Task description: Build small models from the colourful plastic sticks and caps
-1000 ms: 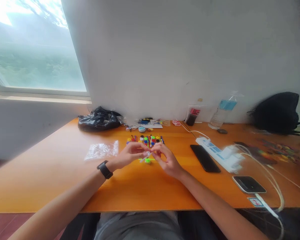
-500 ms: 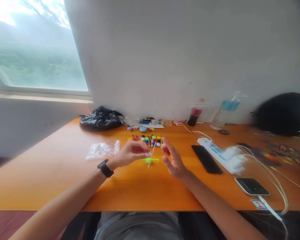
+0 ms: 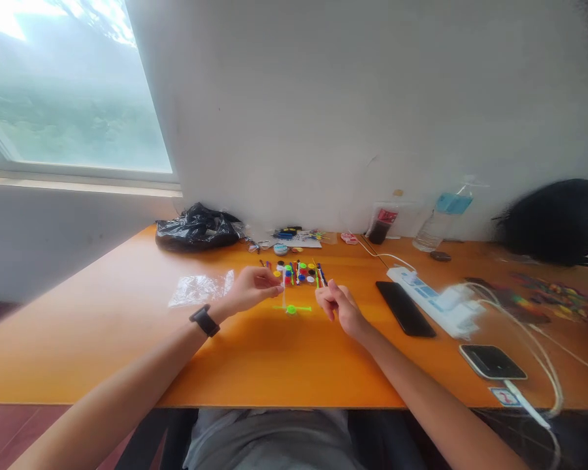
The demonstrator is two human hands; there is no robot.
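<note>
Bottle (image 3: 387,217) holds dark liquid (image 3: 377,234); left grip (image 3: 253,288) pinches a white piece (image 3: 284,297), right grip's (image 3: 342,308) hold I cannot tell.

- phone (image 3: 405,309): on tabletop (image 3: 255,365)
- pwr strip (image 3: 424,294): just R of phone
- charging device (image 3: 492,361): R + in front of phone
- drink btl (image 3: 383,226): behind phone
- R grip (image 3: 342,309): near, L of phone
- L grip (image 3: 251,291), w/ rod (image 3: 283,299): farther L of phone
- toy piece (image 3: 291,309): on tabletop, L of phone
- small parts (image 3: 302,273): L + slightly behind phone
- packet (image 3: 198,291): far L of phone
- bag (image 3: 196,232): far L, well behind phone
</note>
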